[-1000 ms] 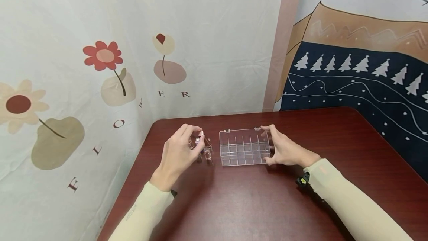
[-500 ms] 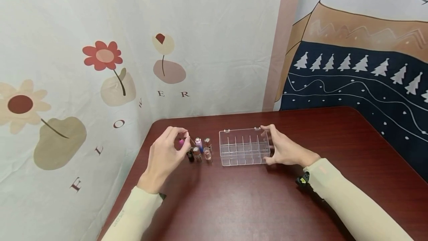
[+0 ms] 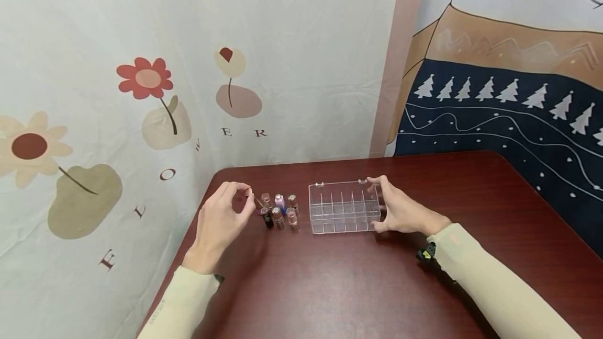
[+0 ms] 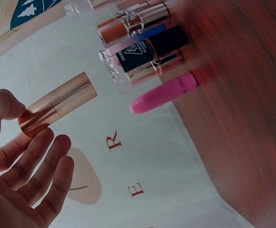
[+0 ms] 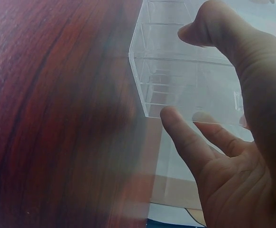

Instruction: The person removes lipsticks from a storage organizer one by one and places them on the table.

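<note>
In the left wrist view, a shiny rose-gold lipstick [image 4: 57, 105] is pinched near one end by the thumb and fingertips of my left hand [image 3: 218, 226]. It is held tilted, apart from the group of lipsticks standing on the table. That group includes a black lipstick [image 3: 267, 218], a lilac-and-blue one [image 3: 280, 203], a bright pink one [image 4: 164, 93] and several with clear caps. My right hand [image 3: 406, 211] grips the right end of a clear divided box [image 3: 345, 219], thumb on the near side and fingers on the far side. Thin upright dividers split the box into compartments.
Everything stands on a dark red-brown wooden table [image 3: 339, 286]. A pale flower-print cloth [image 3: 301, 67] hangs behind and to the left. At the right, a navy cloth with white trees [image 3: 499, 114] hangs beyond the table's edge.
My left hand has moved left and slightly down, away from the box, with the lipstick in its fingers. More standing lipsticks are now uncovered. The right hand and box have stayed put.
</note>
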`<act>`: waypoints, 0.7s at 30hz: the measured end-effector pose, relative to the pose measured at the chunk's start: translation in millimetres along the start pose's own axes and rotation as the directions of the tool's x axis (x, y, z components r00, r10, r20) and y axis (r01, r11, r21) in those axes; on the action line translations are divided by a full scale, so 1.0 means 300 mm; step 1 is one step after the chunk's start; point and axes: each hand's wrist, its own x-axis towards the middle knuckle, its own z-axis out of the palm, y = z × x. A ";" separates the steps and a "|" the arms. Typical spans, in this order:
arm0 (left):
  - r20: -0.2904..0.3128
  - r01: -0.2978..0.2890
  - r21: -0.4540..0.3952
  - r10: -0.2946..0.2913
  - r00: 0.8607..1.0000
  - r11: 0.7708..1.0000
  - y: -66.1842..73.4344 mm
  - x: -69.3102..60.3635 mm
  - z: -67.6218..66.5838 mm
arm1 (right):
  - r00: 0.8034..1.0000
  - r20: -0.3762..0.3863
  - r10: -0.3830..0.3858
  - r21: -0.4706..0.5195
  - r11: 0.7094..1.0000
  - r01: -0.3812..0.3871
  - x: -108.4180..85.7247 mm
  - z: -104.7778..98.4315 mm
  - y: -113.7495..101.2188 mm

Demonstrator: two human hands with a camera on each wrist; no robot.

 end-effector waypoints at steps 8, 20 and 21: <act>0.018 0.026 0.014 -0.027 0.999 1.000 -0.033 -0.007 0.002 | 1.000 0.011 0.018 0.013 1.000 -0.018 -0.003 -0.002 0.001; 0.129 0.132 0.031 -0.135 0.982 0.991 -0.075 -0.033 0.022 | 1.000 0.002 0.005 0.002 1.000 -0.005 0.002 0.000 0.008; 0.140 0.139 0.035 -0.142 0.980 0.990 -0.077 -0.035 0.024 | 1.000 0.002 0.005 0.002 1.000 -0.005 0.002 0.000 0.009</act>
